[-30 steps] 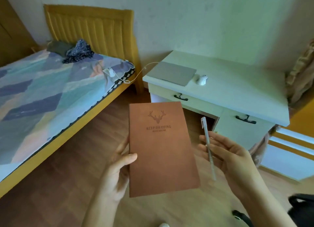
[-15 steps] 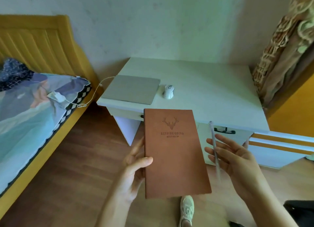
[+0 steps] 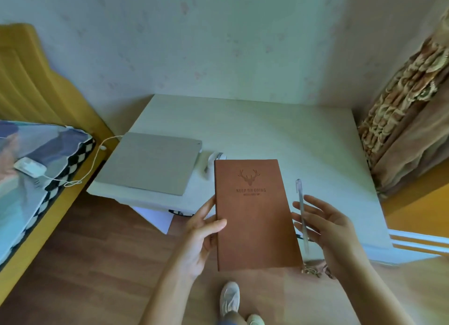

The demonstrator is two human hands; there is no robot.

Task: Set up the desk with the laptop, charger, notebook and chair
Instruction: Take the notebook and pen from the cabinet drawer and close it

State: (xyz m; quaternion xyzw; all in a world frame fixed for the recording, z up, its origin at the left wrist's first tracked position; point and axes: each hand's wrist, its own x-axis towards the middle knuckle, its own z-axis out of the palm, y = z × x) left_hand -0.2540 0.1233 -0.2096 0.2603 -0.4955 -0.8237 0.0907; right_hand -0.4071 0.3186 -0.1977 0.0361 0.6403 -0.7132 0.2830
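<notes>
**Notebook held up over the desk's front edge**

Nearest of all, two pale shoes (image 3: 229,298) stand on the wooden floor (image 3: 97,264), toes toward the desk. Just above them, the left hand (image 3: 202,234) grips the brown notebook (image 3: 255,215) by its left edge, thumb laid across the cover, the other fingers tucked behind. The cover faces up, a deer-head emblem and the words KEEP ON GOING stamped near the top. The right hand (image 3: 328,230) sits just beside the notebook's right edge, palm turned inward, fingers loosely spread, and a slim clear pen (image 3: 302,215) lies upright across them. Whether that hand touches the notebook, hard to say.

And the notebook is in the way here: it covers the desk's front edge and hides most of a white mouse (image 3: 213,158), only its top peeking out past the upper left corner.

On the white desk (image 3: 279,130) beyond, the closed grey laptop (image 3: 150,163) lies at the front left corner. A white cable (image 3: 97,154) runs from its far left corner across the gap to the bed (image 3: 36,166), where the white charger brick (image 3: 30,166) rests on the patterned cover. The yellow headboard (image 3: 29,81) rises behind. Far right, a patterned curtain (image 3: 401,106) hangs beside the desk, against the pale wall (image 3: 218,33).
</notes>
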